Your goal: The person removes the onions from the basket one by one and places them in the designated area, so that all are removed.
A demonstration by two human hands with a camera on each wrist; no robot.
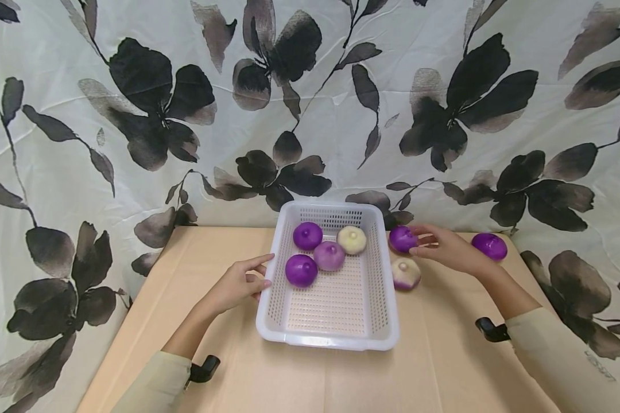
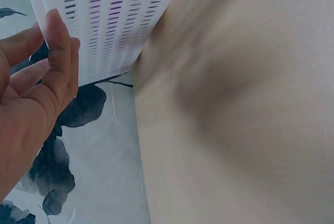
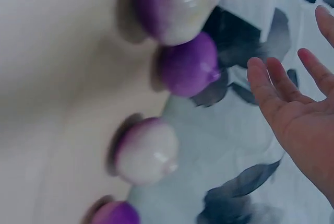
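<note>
A white plastic basket (image 1: 328, 338) sits mid-table, holding several onions: two deep purple, one mauve onion (image 1: 329, 256) and one pale onion (image 1: 352, 240). My left hand (image 1: 240, 282) holds the basket's left side, digits at the rim and against the slotted wall (image 2: 112, 20). My right hand (image 1: 446, 248) is beside a purple onion (image 1: 402, 238) right of the basket. In the right wrist view, my right hand (image 3: 300, 109) has spread fingers, apart from that purple onion (image 3: 189, 66) and a white-and-purple onion (image 3: 148, 152).
A white-and-purple onion (image 1: 406, 274) lies against the basket's right side. Another purple onion (image 1: 489, 246) lies near the table's right edge. The table (image 1: 336, 381) is light tan, and a floral curtain (image 1: 372, 115) hangs directly behind it.
</note>
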